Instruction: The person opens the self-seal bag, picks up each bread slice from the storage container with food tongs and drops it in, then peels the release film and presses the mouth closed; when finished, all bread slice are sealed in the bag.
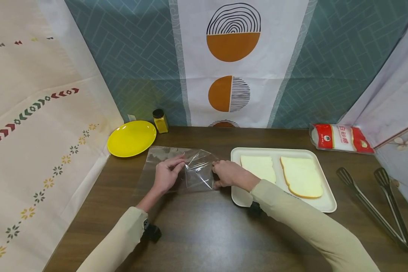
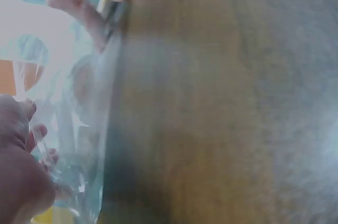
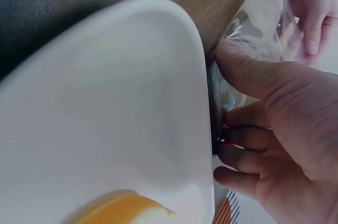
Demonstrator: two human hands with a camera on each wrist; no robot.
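Observation:
A clear plastic bag lies flat on the brown table, wrinkled and shiny between the two hands. My left hand pinches the film near the bag's middle with thumb and fingers. At the bag's right end, my right hand grips the edge, its thumb on one side and curled fingers on the other. Just right of that hand stands a white tray with two bread slices: one partly behind the right forearm, the other in full view.
At the back left are a yellow plate and a small yellow jar with a black lid. A red-and-white packet lies at the back right. Metal tongs rest spread on the right side of the table.

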